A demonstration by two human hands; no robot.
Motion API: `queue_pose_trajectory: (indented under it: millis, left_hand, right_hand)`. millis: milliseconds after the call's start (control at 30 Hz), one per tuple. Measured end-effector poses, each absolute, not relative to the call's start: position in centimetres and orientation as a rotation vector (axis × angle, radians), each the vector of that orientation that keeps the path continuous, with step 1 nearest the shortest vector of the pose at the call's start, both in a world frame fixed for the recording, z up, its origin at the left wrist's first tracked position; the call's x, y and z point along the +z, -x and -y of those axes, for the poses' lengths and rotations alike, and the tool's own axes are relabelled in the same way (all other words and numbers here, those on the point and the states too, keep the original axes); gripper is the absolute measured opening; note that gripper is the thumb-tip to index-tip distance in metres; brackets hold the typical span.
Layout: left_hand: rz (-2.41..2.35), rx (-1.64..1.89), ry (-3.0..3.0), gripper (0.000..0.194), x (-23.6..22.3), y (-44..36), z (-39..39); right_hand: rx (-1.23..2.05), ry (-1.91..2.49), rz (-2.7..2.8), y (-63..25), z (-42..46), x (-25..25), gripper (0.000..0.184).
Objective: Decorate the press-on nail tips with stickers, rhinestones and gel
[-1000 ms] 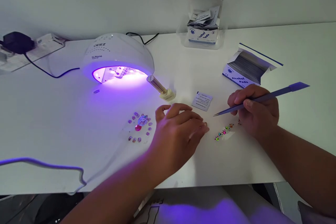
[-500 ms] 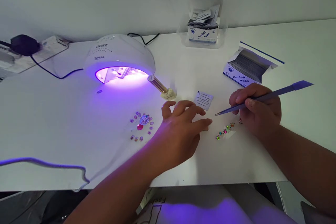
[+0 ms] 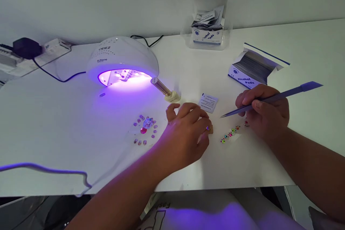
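My right hand (image 3: 265,111) is closed around purple tweezers (image 3: 277,97), their fine tips pointing left toward my left hand. Thumb and fingers of my left hand (image 3: 185,133) are bent together on the table. A tiny glinting purple spot shows at those fingertips, but what they pinch is too small to name. Between the two hands lies a short row of colourful rhinestones (image 3: 230,134). An alcohol pad packet (image 3: 208,102) lies flat just beyond my left fingers. Left of that hand, clear gems surround a large iridescent stone (image 3: 148,123) and a pink disc (image 3: 143,130).
A white nail lamp (image 3: 124,55) glows purple at the back left, with a gold-capped bottle (image 3: 171,96) beside it. An open alcohol pad box (image 3: 245,77) and a clear container (image 3: 194,45) stand behind. A cable (image 3: 40,166) crosses the front left.
My left fingers lifted and spread about half a second ago, then curled back together, now showing a purple glint. The tweezers in my right hand have hardly moved.
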State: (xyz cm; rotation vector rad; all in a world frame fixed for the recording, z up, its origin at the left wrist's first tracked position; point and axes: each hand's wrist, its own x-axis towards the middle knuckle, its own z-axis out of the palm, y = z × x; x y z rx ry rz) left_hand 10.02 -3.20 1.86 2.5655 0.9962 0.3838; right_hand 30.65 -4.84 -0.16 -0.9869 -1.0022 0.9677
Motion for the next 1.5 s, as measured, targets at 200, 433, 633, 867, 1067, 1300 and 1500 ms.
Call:
queue_pose_trajectory:
  millis: [200,433,633,867,1067,1300,1500]
  left_hand:
    - [-1.011,0.405,-2.581,0.022,1.8,-9.9,3.4]
    - [-1.045,0.714,-2.619,0.027,3.5,-7.3,3.0]
    - [-1.382,1.196,-2.382,0.019,3.8,-0.5,2.2]
    - [-1.475,1.083,-2.258,0.005,1.3,4.3,2.0]
    - [-1.462,1.027,-2.302,0.006,-0.3,5.1,1.3]
    - [-1.471,1.071,-2.239,0.012,-2.0,5.7,-0.7]
    - [-1.366,1.221,-2.286,0.012,-3.0,7.3,-3.2]
  right_hand:
    - [0.979,0.988,0.982,-30.6,4.8,-0.2,0.011]
    - [0.955,0.917,1.020,-30.7,4.7,-0.5,0.010]
    - [0.938,0.850,1.122,-30.8,4.8,-0.9,0.011]
    - [0.959,0.857,1.171,-30.9,4.7,-1.7,0.008]
    - [0.833,0.995,1.253,-31.3,4.6,-2.1,0.006]
    - [0.377,1.144,1.684,-32.4,3.7,-3.2,0.022]
    - [-0.262,1.180,2.240,-33.0,3.2,-2.8,0.027]
